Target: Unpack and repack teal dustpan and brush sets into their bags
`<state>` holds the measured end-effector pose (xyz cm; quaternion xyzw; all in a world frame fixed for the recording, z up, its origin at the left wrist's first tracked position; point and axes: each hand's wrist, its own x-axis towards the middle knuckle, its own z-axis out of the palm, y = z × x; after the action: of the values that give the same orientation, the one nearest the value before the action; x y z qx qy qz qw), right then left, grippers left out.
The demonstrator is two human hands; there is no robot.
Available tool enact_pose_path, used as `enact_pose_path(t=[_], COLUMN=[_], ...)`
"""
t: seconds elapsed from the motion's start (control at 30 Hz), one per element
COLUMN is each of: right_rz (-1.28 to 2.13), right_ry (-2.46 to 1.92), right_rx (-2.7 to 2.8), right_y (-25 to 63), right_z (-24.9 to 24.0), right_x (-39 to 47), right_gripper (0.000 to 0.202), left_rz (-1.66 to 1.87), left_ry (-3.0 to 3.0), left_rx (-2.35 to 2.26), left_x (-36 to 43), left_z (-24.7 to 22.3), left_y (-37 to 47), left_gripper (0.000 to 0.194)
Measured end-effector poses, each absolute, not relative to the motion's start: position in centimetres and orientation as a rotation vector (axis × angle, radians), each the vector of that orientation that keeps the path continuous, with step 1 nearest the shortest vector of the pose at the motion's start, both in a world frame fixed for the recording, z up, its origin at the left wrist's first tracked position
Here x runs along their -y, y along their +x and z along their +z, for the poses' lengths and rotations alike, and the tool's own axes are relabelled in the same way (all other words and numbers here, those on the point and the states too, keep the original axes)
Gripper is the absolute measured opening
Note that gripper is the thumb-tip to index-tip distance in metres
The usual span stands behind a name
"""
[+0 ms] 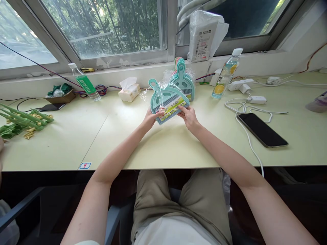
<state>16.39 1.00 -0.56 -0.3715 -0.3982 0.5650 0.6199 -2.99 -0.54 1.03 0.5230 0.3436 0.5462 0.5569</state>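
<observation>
A pale yellow-green desk [176,149] with a smooth sheen runs below a wide metal-framed window [107,27], leaves showing beyond the glass. Near the sill stand two clear plastic bottles, one with a green label [87,84], the other printed with fruit slices [226,75]; a soft tissue pack [129,92] sits between them. A glossy black phone [263,129] lies flat at the right, beside a looped white cable [242,124]. A teal dustpan [168,102], fan-shaped, ribbed at its lower part and in crinkled clear film, is held tilted just in front of a stack of dustpans [182,76]. Both forearms reach forward, the left hand [149,119] and right hand [188,118] gripping its opposite lower corners, thumbs on the front
</observation>
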Motion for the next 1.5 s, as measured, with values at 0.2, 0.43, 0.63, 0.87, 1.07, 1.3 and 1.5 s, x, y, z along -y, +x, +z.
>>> enact_pose_path(t=[0.2,0.43,0.63,0.87,1.07,1.3,1.5], right_rz=[1.314,1.395,1.473,1.361,1.26,1.264,1.232], right_ry=[-0.879,-0.83,-0.792,-0.768,-0.776,-0.745,-0.738], right_rx=[0.918,0.937,1.007,0.947,0.869,0.815,0.839], right_y=[16.2,16.4,16.1,15.5,15.2,15.2,15.4], right_z=[-0.4,0.0,0.2,0.0,0.6,1.2,0.9], right_x=[-0.9,-0.7,-0.5,0.1,0.5,1.0,0.6], right_gripper=[0.029,0.03,0.033,0.033,0.035,0.045,0.04], left_rz=[1.295,1.307,1.333,1.268,1.034,1.048,0.685], left_ry=[1.199,1.159,1.192,1.145,1.096,1.244,1.32], left_rx=[-0.849,-0.865,-0.821,-0.808,-0.7,-0.718,-0.628], left_x=[0.7,0.9,0.5,1.0,2.8,2.4,1.9], left_z=[1.1,1.6,1.3,1.1,0.4,0.5,0.7], left_y=[-3.0,-2.9,-3.0,-2.6,-0.4,-1.0,-2.2], left_gripper=[0.077,0.075,0.074,0.063,0.056,0.053,0.062])
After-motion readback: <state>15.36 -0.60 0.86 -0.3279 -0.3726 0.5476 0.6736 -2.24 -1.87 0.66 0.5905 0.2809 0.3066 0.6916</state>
